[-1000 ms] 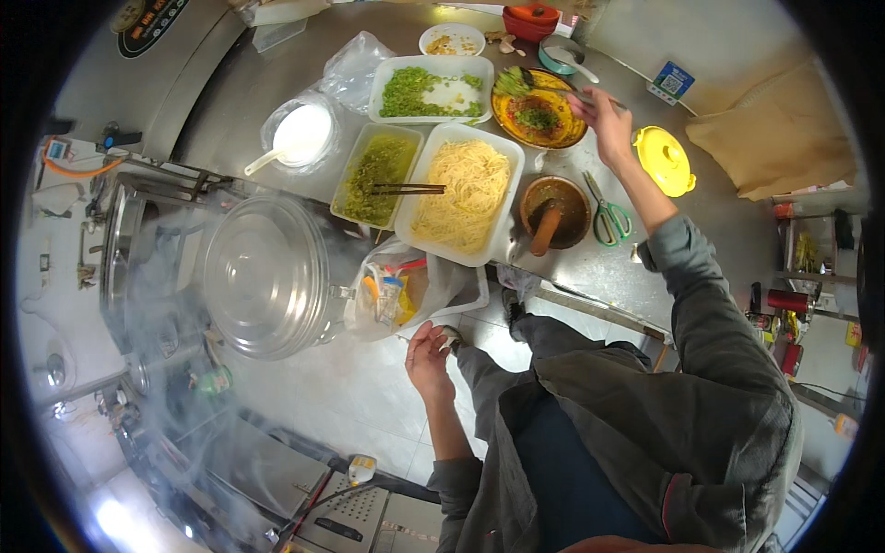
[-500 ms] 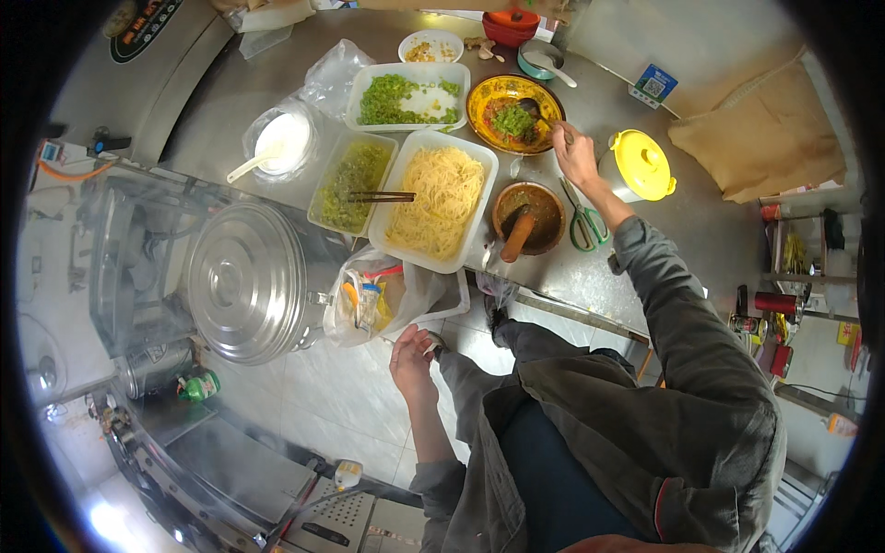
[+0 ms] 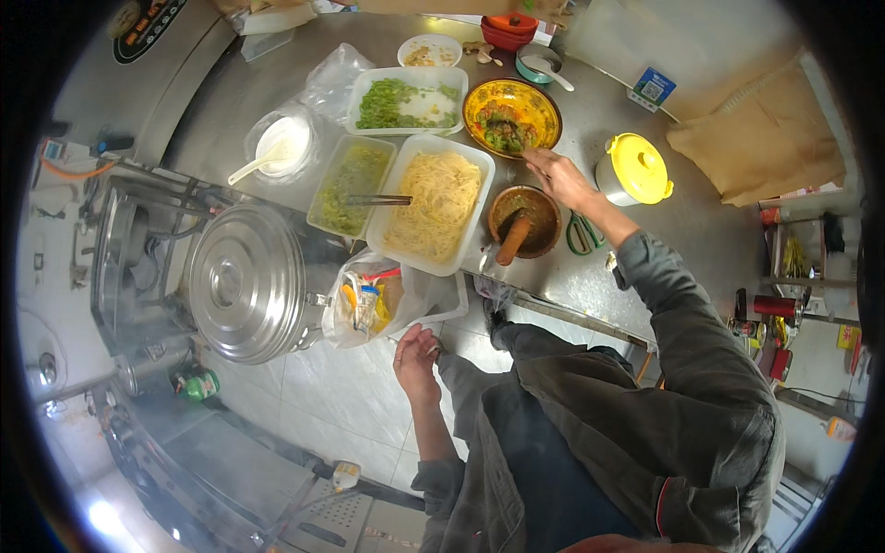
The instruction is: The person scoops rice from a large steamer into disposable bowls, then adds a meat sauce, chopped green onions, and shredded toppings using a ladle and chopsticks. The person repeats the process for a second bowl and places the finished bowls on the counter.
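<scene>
Right hand [image 3: 562, 179] further left, spoon [image 3: 521, 137] in bowl [image 3: 551, 103]

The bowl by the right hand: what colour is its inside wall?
Yellow with dark patches; the bowl shows best in the head view.

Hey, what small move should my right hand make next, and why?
Perhaps turn the spoon gently through the yellow bowl: your right hand has it dipped there, and the green bits look bunched toward the near side rather than spread evenly among the reddish contents.
</scene>
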